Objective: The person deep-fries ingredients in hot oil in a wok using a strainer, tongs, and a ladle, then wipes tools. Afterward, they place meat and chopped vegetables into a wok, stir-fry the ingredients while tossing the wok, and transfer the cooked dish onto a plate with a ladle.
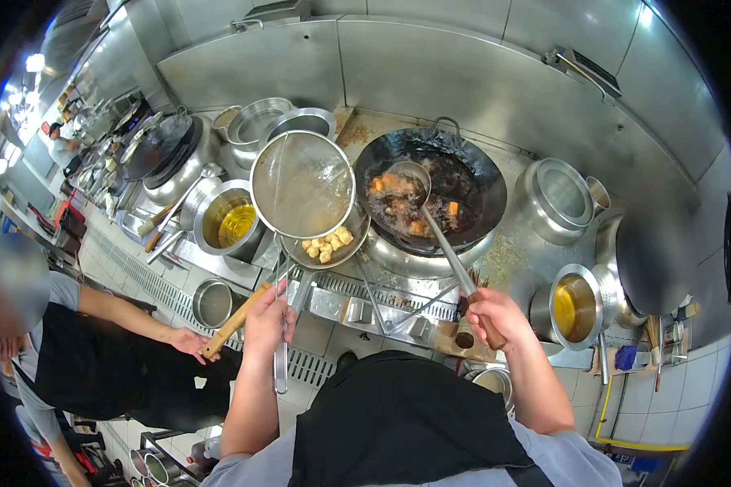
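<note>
Closed round the handle of a wire-mesh strainer (303, 184) is my left hand (268, 319); the strainer is raised beside the wok. My right hand (498, 316) grips the wooden end of a long-handled ladle (450, 253). The ladle's bowl is inside the black wok (481, 183), among orange-brown pieces (396, 185) in dark bubbling liquid. Below the mesh strainer, a second strainer (357, 241) holds several pale golden chunks (326, 245). A wooden handle (237, 321) passes by my left hand; a co-worker's hand (190, 344) touches its lower end.
A co-worker in a black apron (130, 357) stands close on the left. Left of the wok is a pot of yellow oil (229, 221); another oil pot (575, 308) stands at the right. Metal bowls (260, 122) sit behind, and a lidded pot (554, 199) stands right of the wok.
</note>
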Demonstrator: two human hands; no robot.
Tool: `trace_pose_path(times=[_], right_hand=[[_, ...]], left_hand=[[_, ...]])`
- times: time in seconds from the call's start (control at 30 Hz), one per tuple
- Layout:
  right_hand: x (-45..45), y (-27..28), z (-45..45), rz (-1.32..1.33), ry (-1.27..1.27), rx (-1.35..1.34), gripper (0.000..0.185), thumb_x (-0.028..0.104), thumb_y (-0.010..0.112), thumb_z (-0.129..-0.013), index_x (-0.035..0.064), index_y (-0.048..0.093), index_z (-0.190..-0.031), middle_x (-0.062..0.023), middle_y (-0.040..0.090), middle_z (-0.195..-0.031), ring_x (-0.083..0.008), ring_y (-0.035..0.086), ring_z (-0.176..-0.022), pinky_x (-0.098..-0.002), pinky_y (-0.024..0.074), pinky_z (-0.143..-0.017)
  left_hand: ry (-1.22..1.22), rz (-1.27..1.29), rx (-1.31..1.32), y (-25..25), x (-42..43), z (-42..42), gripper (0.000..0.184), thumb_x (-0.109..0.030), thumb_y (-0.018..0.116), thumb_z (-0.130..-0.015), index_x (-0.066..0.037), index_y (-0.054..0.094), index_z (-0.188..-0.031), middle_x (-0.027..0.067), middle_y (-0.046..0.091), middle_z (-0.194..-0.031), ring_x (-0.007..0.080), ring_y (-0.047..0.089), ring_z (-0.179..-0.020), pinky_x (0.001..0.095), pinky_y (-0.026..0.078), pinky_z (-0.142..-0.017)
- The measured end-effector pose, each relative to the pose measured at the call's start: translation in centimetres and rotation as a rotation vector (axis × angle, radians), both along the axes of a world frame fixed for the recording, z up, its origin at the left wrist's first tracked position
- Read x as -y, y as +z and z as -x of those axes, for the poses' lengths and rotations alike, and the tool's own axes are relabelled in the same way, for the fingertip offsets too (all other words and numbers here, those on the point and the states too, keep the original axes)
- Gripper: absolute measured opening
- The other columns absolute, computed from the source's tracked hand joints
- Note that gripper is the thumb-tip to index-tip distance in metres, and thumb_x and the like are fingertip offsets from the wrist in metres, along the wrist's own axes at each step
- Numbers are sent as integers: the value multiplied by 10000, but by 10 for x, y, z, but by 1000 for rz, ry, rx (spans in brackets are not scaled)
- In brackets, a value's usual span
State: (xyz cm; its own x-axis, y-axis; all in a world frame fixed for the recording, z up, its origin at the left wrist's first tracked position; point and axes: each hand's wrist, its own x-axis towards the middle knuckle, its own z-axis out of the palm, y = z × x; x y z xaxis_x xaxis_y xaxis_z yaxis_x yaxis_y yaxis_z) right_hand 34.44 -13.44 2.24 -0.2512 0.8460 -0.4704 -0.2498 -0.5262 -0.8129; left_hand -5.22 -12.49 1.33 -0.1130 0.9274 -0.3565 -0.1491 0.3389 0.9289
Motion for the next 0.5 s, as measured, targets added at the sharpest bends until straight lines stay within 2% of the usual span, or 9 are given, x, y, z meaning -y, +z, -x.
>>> trace_pose_path(times=[0.03,0.07,0.1,0.17,0.2,0.3,0.37,0.43,0.5], right_hand=[[3,0,-2,-49,50,144,224,49,510,-817,-25,505,-1028,-42,485,-648,-124,458,-440,-252,371,-382],[5,-4,-5,-86,108,348,296,48,527,-795,-37,522,-1078,-63,519,-651,-148,512,-481,-276,419,-439],[11,-6,-8,-89,102,349,296,48,527,-795,-37,522,-1078,-63,519,-651,-148,512,-481,-276,419,-439],[25,-11,-13,-428,91,1068,417,75,554,-772,-22,510,-1175,-111,563,-685,-209,572,-547,-325,461,-518],[33,-14,-14,-422,81,1070,417,75,554,-772,-22,510,-1175,-111,563,-685,-209,572,-547,-325,461,-518],[57,-20,-16,-558,-220,1241,527,81,588,-740,15,467,-1248,-163,565,-693,-274,586,-612,-378,468,-601],[77,-21,-20,-442,-255,1295,541,66,589,-741,2,448,-1259,-163,571,-691,-281,588,-627,-388,467,-604],[100,-47,-29,-323,-390,1262,537,58,581,-748,-29,430,-1256,-174,579,-697,-320,593,-641,-403,466,-600],[118,-80,-43,-356,-466,1299,519,52,563,-763,-51,429,-1254,-186,593,-715,-361,594,-648,-424,466,-594]], left_hand=[[-4,1,-8,0,-1,0,449,-124,443,-923,-14,399,-1356,55,498,-600,129,426,-399,249,341,-384],[-8,-1,-8,0,-2,0,449,-124,443,-923,-14,399,-1356,55,498,-600,129,426,-399,249,341,-384],[-7,3,-5,0,-4,-1,446,-123,440,-924,-16,400,-1354,56,499,-599,130,427,-397,253,341,-380],[-14,7,-2,-1,-7,-4,443,-122,438,-924,-17,402,-1353,57,499,-597,131,427,-395,256,340,-376],[-22,6,15,-1,-10,-6,433,-120,437,-924,-22,411,-1345,59,499,-596,134,427,-394,258,340,-373],[-47,4,73,2,-20,-18,414,-120,438,-924,-32,427,-1328,64,497,-602,142,427,-391,262,342,-369],[-65,4,113,2,-25,-28,404,-123,441,-924,-37,435,-1319,66,495,-608,146,426,-389,265,343,-368],[-92,-48,262,2,-29,-38,391,-133,453,-926,-42,443,-1307,74,497,-629,156,430,-389,267,343,-368],[-116,-25,266,15,-33,-58,387,-152,461,-931,-48,447,-1303,63,472,-633,154,418,-397,275,348,-378]])
